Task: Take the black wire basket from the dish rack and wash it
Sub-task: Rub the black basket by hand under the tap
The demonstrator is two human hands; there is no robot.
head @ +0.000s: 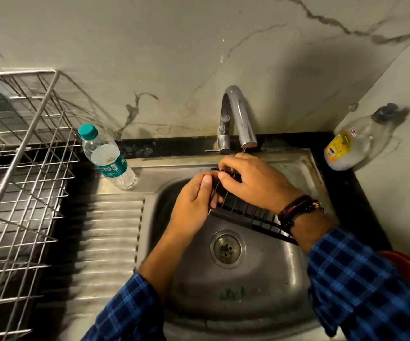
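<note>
Left hand (pixel 194 200) and right hand (pixel 255 183) grip black wire basket (pixel 248 212), fingers curled round wires, just below tap (pixel 236 116), probably for rinsing.

- The wire basket (pixel 245 212) sat over the sink (pixel 295 163), in front of the tap (pixel 236 112).
- The drainboard (pixel 110 230) lay left of the sink, with the dish rack (pixel 26 168) further left.
- A water bottle (pixel 108 158) stood behind the drainboard.
- A second bottle (pixel 351 146) stood in the right rear corner.
</note>
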